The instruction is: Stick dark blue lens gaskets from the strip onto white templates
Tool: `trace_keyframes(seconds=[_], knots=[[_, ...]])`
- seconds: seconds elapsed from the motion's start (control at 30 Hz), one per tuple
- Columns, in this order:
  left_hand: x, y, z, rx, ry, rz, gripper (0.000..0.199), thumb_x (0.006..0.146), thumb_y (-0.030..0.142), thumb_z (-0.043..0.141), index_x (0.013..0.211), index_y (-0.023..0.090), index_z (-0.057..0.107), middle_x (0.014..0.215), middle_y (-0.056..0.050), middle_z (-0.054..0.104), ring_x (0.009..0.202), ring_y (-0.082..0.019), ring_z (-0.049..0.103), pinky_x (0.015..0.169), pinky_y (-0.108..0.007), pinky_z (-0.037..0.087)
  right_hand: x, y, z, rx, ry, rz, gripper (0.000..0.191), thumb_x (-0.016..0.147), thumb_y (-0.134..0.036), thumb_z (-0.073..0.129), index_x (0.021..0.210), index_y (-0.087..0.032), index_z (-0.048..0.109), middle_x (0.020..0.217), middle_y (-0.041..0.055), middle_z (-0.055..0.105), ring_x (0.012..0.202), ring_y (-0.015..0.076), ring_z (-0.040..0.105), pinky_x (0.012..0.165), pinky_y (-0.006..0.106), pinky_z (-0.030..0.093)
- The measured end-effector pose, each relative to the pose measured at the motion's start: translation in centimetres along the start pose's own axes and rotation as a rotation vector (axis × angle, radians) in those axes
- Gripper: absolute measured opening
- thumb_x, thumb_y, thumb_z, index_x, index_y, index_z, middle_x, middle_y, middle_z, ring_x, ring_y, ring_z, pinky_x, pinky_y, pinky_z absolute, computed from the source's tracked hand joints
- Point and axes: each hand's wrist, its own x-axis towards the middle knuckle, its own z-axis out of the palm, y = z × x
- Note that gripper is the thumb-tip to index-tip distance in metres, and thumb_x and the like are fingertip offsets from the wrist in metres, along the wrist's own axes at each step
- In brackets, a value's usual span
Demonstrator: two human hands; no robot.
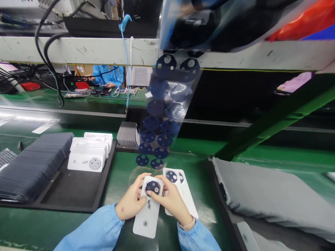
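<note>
A white phone back panel (146,226) with a dark blue round sticker (153,187) over its camera area lies between my hands, its lower end toward me. My left hand (131,201) grips its left edge, thumb on the face and fingers curled behind the top. My right hand (172,202) holds the top right, its thumb against the sticker's lower edge. Just right of it, two more white panels (186,193) with the same dark stickers overlap on the green bench. Above my hands hangs a clear film strip (180,120) bearing pairs of dark round stickers.
On the left a black tray (70,190) holds a long row of dark grey panels (34,167) and a pile of white panels (87,153). Grey panels (272,195) fill another tray at right. A shelf beam (99,52) crosses above; a person in blue sleeves (112,75) sits beyond.
</note>
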Motion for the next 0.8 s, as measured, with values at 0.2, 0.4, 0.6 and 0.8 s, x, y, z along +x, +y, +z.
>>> trace_keyframes(seconds=[0.2, 0.4, 0.6, 0.8], knots=[[0.0, -0.1, -0.2, 0.028, 0.015, -0.007, 0.068, 0.07, 0.004, 0.051, 0.133, 0.023, 0.034, 0.126, -0.012, 0.058, 0.06, -0.007, 0.061, 0.052, -0.019, 0.044, 0.1, 0.0, -0.2, 0.02, -0.039, 0.001, 0.031, 0.072, -0.023, 0.07, 0.101, -0.022, 0.058, 0.084, -0.0023, 0.064, 0.074, 0.0169, 0.06, 0.061, 0.025, 0.045], [0.1, 0.2, -0.6, 0.112, 0.02, -0.001, 0.071, 0.066, -0.001, 0.048, 0.132, 0.021, 0.039, 0.122, -0.01, 0.061, 0.058, -0.006, 0.06, 0.051, -0.018, 0.044, 0.1, 0.2, -0.7, 0.014, -0.11, 0.05, 0.04, 0.07, -0.02, 0.066, 0.109, -0.021, 0.059, 0.081, -0.0023, 0.064, 0.058, 0.0116, 0.051, 0.053, 0.024, 0.041], [0.1, 0.1, -1.0, 0.13, 0.009, -0.008, 0.075, 0.064, -0.002, 0.049, 0.135, 0.021, 0.04, 0.125, -0.01, 0.061, 0.055, -0.004, 0.057, 0.05, -0.017, 0.043, 0.2, 0.8, -1.2, 0.134, -0.181, 0.096, 0.048, 0.068, -0.017, 0.068, 0.115, -0.021, 0.06, 0.079, -0.0026, 0.064, 0.052, 0.0082, 0.048, 0.052, 0.022, 0.041], [0.1, 0.8, -1.4, 0.065, 0.041, 0.019, 0.072, 0.075, 0.011, 0.058, 0.141, 0.024, 0.031, 0.141, -0.016, 0.048, 0.057, -0.005, 0.063, 0.049, -0.019, 0.046, 0.7, 0.9, -1.8, 0.399, -0.088, 0.109, 0.048, 0.07, -0.031, 0.077, 0.115, -0.021, 0.062, 0.073, -0.0017, 0.067, 0.061, 0.013, 0.057, 0.059, 0.025, 0.046]])
